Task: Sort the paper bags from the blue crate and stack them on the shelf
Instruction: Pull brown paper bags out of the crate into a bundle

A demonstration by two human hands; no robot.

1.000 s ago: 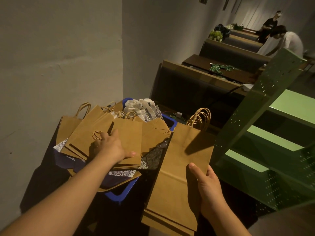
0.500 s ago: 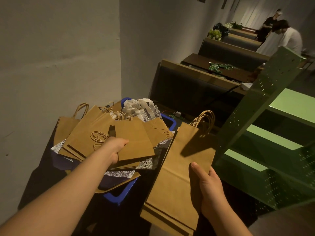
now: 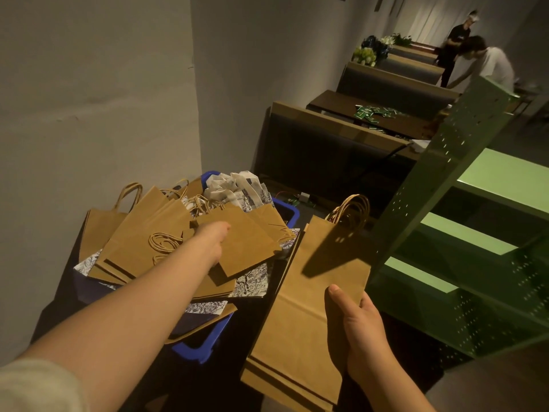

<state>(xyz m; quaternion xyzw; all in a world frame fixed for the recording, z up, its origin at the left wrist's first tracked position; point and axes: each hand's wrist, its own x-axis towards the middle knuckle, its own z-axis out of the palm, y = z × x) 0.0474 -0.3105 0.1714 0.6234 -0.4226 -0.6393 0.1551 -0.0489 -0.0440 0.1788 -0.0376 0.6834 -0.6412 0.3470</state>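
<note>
Two hands work brown paper bags beside a blue crate, head view.

Left hand reaches over the blue crate; its grip is narrow, pinching the edge of a small brown bag above the heaped bags in the crate. White printed bags stand at the crate's far end. Right hand holds a flat stack of larger brown bags, thumb on top, grip closed on the stack, near the green shelf.
</note>
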